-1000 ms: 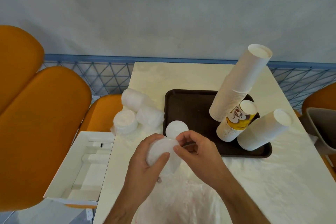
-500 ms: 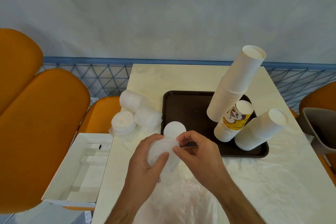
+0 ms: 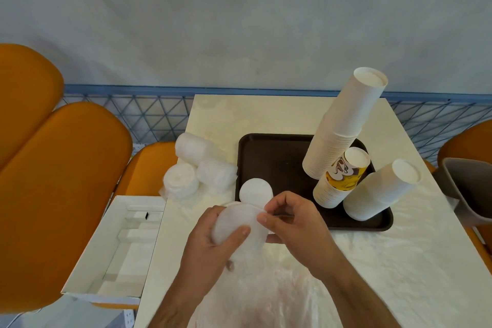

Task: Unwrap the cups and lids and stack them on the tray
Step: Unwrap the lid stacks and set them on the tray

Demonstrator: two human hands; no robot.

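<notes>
Lid stack (image 3: 237,224) is gripped by left hand (image 3: 213,245), wrap pinched by right hand (image 3: 290,218); lids could get spilled if yanked.

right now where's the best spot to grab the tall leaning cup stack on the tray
Probably low on the tall cup stack, around its ribbed rims near the tray, coming from its left, where the tray is bare. It leans right over the shorter stacks, so a grip near the top would likely tip it.
</notes>
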